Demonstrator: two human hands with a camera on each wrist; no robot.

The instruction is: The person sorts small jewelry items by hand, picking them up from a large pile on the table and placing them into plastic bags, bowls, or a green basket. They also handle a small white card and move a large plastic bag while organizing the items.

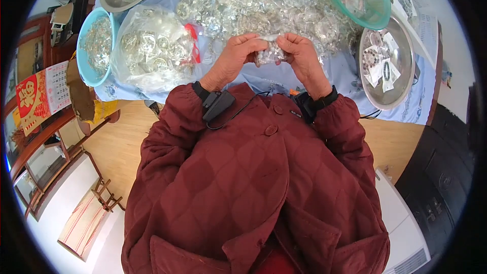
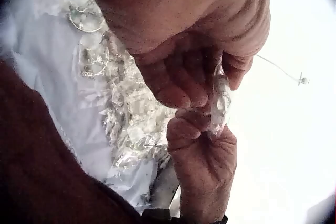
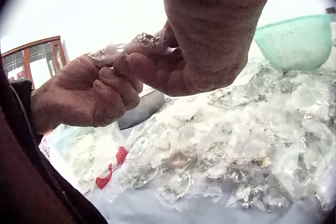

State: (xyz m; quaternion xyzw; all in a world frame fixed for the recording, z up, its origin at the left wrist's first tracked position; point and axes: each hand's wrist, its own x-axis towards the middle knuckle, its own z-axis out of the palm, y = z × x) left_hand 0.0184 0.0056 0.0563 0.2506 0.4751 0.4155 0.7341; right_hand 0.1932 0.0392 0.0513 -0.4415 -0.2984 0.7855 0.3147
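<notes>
Head | upper centre: left hand (image 1: 236,56), right hand (image 1: 305,62) pinch bag (image 1: 270,55) | likely light, soft, slippery | best gripped at edges

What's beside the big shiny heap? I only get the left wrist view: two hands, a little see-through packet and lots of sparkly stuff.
Observer: The head view shows a green basket by the heap, on the person's right.
Operator: Ooh! And what's far over on the person's left?
Observer: A light blue tub with shiny pieces in it.
Operator: Can you see inside the packet better than me?
Observer: A bit. The right wrist view shows silvery, link-like bits close to the right hand; I can't tell exactly what they are.
</notes>
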